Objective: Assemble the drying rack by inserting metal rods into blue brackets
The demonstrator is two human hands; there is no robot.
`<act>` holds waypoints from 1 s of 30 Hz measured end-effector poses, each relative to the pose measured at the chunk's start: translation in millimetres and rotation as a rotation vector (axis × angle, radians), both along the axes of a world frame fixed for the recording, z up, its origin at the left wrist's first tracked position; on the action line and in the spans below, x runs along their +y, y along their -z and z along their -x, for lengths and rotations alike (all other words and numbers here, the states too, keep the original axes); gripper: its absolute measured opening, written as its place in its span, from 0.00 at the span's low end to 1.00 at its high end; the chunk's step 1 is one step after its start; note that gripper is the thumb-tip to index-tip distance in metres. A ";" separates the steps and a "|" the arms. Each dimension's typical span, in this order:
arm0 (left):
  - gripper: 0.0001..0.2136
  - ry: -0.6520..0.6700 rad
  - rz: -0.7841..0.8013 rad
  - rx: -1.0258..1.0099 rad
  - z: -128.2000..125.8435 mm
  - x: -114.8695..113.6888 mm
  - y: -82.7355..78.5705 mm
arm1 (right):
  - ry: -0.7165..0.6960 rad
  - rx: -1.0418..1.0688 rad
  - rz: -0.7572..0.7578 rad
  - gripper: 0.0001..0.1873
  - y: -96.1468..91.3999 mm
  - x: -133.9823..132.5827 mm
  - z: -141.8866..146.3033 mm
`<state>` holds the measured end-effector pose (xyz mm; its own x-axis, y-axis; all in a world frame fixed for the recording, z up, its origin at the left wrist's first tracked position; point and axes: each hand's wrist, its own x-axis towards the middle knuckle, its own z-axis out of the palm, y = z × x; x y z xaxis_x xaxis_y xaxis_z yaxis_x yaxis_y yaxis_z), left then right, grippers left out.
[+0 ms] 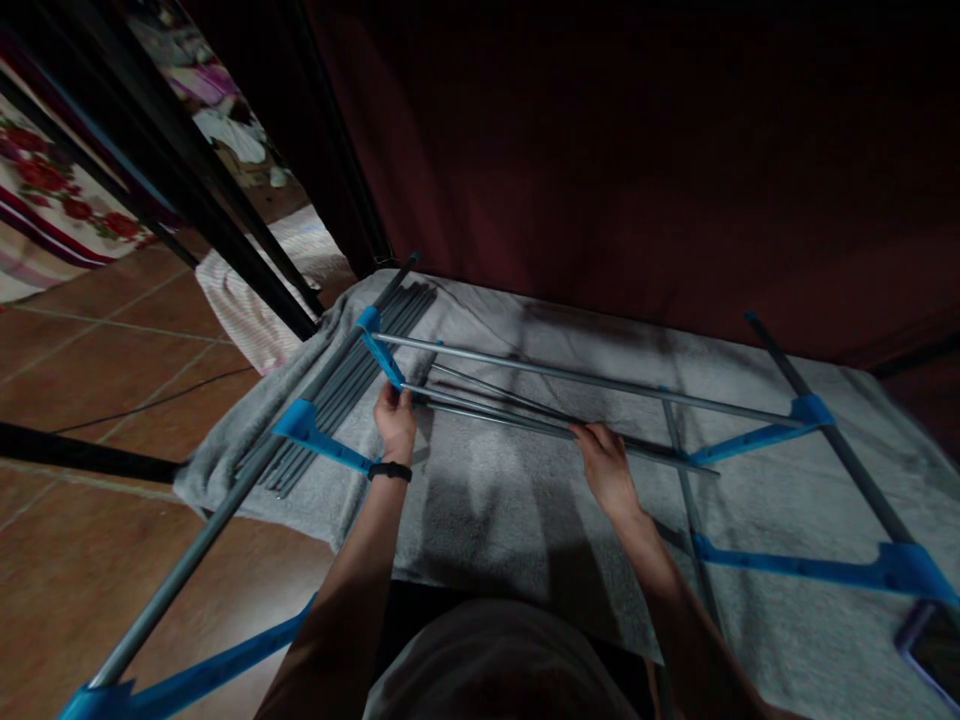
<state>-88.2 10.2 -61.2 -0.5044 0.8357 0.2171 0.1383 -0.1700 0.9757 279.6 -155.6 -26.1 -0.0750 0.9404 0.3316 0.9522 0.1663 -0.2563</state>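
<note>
A rack frame of grey metal tubes (202, 545) and blue plastic brackets stands over a grey towel-like cloth. My left hand (395, 432), with a black band at the wrist, is closed at the lower tip of a blue bracket (386, 360), where a thin rod end meets it. My right hand (606, 468) is closed around thin metal rods (495, 413) running left toward that bracket; how many lie in its fingers is hidden. Above both hands, a crossbar (585, 376) spans from the left bracket to a right blue bracket (750, 440).
Several loose grey rods (330, 410) lie bundled on the grey cloth (480, 500) at left, under the frame's tube. A phone (930, 650) is at the lower right. A dark red curtain (600, 180) hangs behind. Black metal bars (217, 220) cross the left side above the tiled floor (67, 580).
</note>
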 end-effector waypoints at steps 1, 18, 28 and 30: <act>0.12 0.003 0.007 0.000 0.2 -0.3 -0.8 | -0.001 0.007 0.000 0.26 0.9 0.5 -0.6; 0.09 -0.025 0.069 0.037 -4.1 -4.2 -11.8 | -0.041 0.043 0.001 0.27 -7.6 5.5 -2.9; 0.09 -0.057 0.064 -0.029 -5.7 -1.4 -11.9 | -0.054 -0.041 0.031 0.30 -15.9 12.6 -5.0; 0.09 -0.045 0.064 -0.009 -4.5 -1.4 -12.5 | -0.042 -0.045 0.037 0.29 -17.2 12.8 -2.7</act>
